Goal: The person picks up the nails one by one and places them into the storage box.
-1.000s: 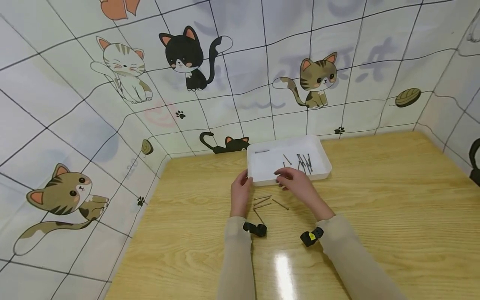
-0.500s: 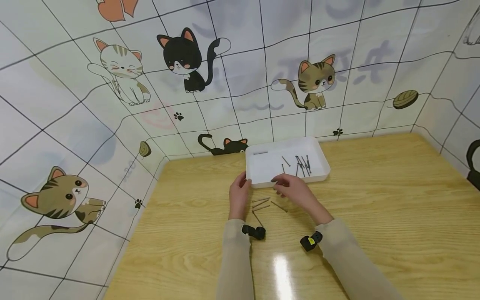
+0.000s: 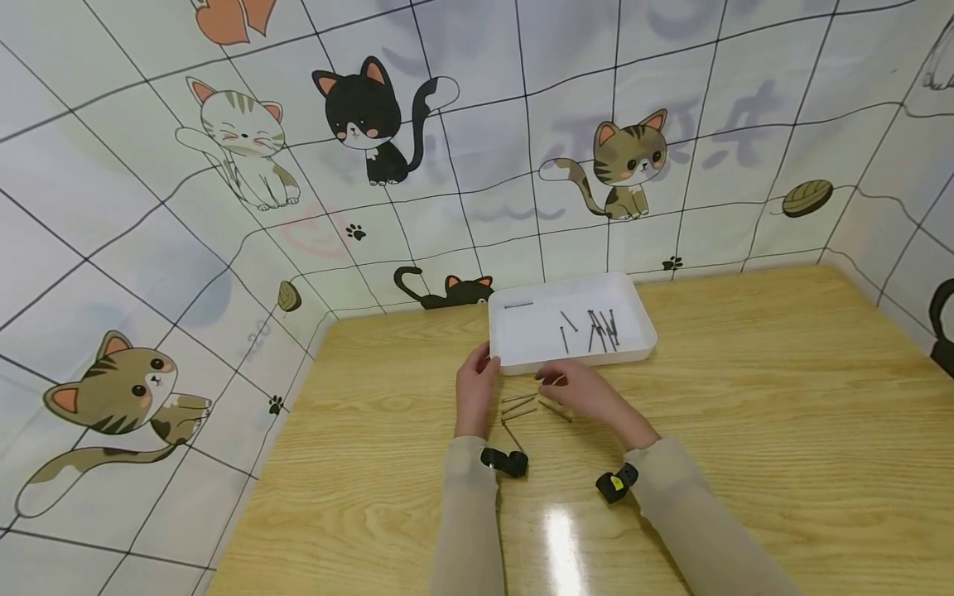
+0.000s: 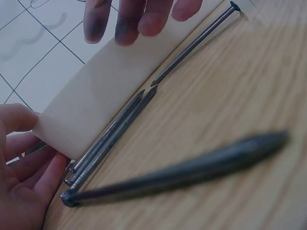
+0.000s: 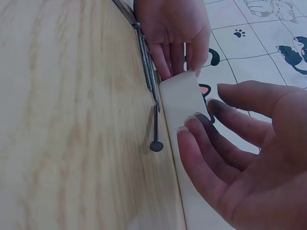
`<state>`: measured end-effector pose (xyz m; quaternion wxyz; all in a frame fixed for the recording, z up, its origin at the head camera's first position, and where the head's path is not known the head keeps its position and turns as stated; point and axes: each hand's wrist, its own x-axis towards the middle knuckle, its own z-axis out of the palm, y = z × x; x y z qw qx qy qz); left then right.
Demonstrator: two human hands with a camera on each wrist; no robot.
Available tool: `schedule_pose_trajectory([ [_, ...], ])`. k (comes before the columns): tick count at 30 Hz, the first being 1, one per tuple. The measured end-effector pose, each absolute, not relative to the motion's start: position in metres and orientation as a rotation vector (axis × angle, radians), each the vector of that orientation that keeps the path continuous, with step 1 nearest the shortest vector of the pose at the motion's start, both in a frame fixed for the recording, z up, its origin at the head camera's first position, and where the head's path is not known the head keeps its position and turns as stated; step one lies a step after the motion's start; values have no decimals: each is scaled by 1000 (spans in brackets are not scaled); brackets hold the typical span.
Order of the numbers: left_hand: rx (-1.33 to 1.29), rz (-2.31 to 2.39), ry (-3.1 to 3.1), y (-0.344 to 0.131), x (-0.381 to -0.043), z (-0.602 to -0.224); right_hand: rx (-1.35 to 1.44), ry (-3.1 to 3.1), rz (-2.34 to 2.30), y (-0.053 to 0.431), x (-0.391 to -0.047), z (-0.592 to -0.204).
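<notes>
A shallow white tray (image 3: 537, 339) lies against the back wall with several nails (image 3: 604, 331) inside, mostly toward its right side. My left hand (image 3: 475, 389) grips the tray's front left corner, thumb and fingers on either side of the wall, as the left wrist view shows. Just in front of the tray hovers my right hand (image 3: 585, 391); its fingers are loosely bent, with nothing between them in the right wrist view. Several loose nails (image 4: 196, 43) lie on the table between my hands, one of them large and blurred close to the left wrist camera.
The wooden table (image 3: 745, 414) meets walls covered in a cat-print sheet (image 3: 514, 149) at the back and sides. A black object (image 3: 942, 323) shows at the right edge of the head view. Both wrists wear small black cameras (image 3: 507, 461).
My right hand has drawn back from over the tray's front edge toward the loose nails, uncovering a nail inside the tray. The left hand stays at the corner.
</notes>
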<state>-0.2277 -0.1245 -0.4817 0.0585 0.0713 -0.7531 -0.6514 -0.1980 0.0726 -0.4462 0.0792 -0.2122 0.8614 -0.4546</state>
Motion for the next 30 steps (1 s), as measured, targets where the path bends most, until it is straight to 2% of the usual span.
schedule_pose_trajectory([
  [7, 232, -1953, -2286, -124, -229, -486, -666, 2606, -1319, 70, -197, -449],
  [17, 202, -1923, -2295, -125, -228, -484, -550, 2621, -1182, 61, -194, -453],
  [30, 207, -1917, -2290, -125, -230, -486, -653, 2718, -925, 56, -188, -449],
])
